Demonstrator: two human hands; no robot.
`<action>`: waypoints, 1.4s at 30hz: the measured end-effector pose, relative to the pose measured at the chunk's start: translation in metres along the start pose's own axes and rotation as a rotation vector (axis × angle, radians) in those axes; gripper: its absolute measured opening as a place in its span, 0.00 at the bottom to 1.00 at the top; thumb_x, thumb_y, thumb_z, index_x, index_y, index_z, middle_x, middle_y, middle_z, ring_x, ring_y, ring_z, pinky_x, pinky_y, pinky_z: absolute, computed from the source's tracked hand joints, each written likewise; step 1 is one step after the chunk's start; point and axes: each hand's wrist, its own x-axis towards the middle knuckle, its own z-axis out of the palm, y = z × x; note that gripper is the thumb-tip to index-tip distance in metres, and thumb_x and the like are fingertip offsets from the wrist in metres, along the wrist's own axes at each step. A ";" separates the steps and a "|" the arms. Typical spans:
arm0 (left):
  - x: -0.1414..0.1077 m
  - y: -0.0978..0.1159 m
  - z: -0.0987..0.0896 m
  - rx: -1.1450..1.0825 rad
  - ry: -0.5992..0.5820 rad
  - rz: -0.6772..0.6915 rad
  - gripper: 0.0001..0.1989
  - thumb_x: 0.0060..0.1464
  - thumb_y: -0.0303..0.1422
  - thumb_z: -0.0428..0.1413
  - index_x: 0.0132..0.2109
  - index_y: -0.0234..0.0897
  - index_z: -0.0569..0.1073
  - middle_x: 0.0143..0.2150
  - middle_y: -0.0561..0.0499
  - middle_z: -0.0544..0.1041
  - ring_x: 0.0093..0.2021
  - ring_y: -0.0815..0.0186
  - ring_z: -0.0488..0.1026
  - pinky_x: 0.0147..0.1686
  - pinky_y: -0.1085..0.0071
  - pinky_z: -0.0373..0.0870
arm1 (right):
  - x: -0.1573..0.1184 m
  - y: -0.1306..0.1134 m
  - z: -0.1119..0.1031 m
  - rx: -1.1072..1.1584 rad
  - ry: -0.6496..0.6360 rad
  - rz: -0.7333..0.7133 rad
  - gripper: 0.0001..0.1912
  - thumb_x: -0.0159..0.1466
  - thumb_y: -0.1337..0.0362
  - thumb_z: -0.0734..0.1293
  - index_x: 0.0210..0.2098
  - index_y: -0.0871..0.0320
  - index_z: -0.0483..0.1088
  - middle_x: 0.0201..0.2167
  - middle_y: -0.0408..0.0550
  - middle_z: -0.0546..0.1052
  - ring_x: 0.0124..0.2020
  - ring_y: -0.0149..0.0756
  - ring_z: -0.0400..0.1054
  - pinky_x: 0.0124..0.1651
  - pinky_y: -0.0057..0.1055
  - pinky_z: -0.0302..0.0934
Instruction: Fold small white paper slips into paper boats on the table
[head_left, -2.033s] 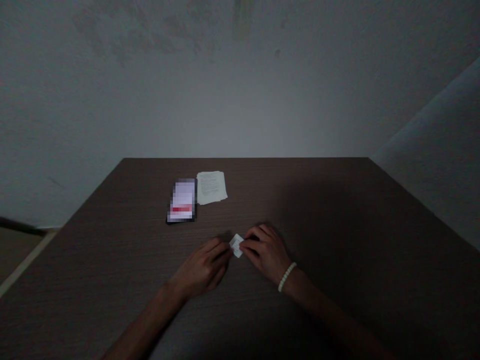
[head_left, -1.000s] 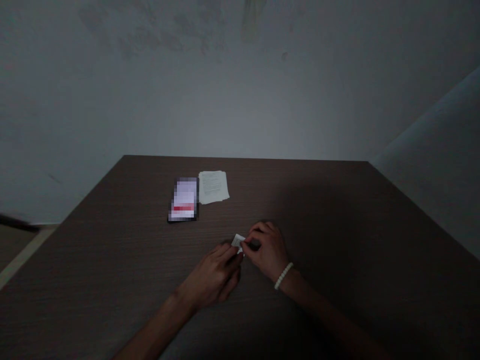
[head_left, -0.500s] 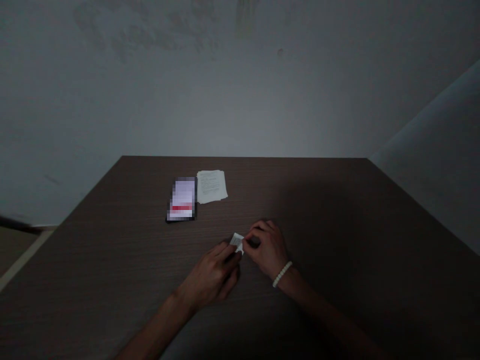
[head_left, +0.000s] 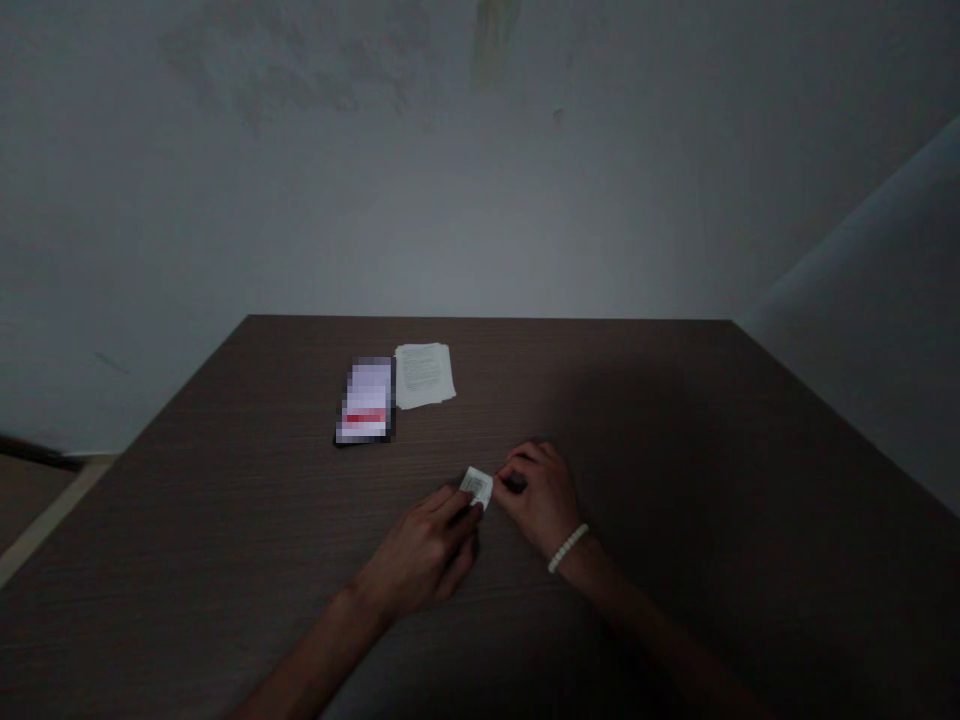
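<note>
A small piece of printed white paper [head_left: 478, 485] lies near the middle of the table, between my hands. My left hand [head_left: 427, 550] grips its lower left part, with the fingers over it. At the paper's right corner, the thumb and index finger of my right hand [head_left: 540, 500] are pinched together. A beaded bracelet [head_left: 568, 548] is round my right wrist. Part of the paper is hidden under my left fingers.
A stack of printed white paper sheets [head_left: 424, 375] lies further back on the brown table [head_left: 637, 400]. Left of it, touching or nearly so, is a phone [head_left: 366, 400] with a blurred lit screen. Behind the table stands a grey wall [head_left: 562, 220].
My right hand has shifted slightly to the right, and more of the small paper shows between my hands. My left hand stays in nearly the same place.
</note>
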 end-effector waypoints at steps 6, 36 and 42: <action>-0.001 0.001 0.001 -0.024 0.022 -0.026 0.12 0.58 0.25 0.48 0.48 0.34 0.72 0.42 0.43 0.72 0.46 0.57 0.71 0.45 0.59 0.74 | 0.000 0.005 0.001 -0.017 0.011 0.002 0.07 0.56 0.71 0.70 0.24 0.55 0.70 0.31 0.46 0.74 0.38 0.40 0.64 0.44 0.37 0.59; -0.003 -0.004 0.000 -0.129 0.134 -0.050 0.11 0.59 0.25 0.49 0.44 0.34 0.76 0.44 0.45 0.78 0.47 0.60 0.73 0.48 0.62 0.73 | 0.001 0.005 -0.015 0.069 -0.282 -0.256 0.08 0.56 0.62 0.72 0.37 0.51 0.77 0.46 0.46 0.72 0.47 0.41 0.62 0.50 0.41 0.56; -0.004 -0.006 0.002 -0.068 0.089 -0.051 0.14 0.61 0.26 0.48 0.52 0.36 0.72 0.47 0.46 0.75 0.49 0.59 0.69 0.49 0.59 0.71 | 0.001 0.007 -0.017 0.082 -0.288 -0.268 0.10 0.56 0.62 0.73 0.39 0.51 0.76 0.47 0.46 0.72 0.48 0.41 0.62 0.50 0.41 0.56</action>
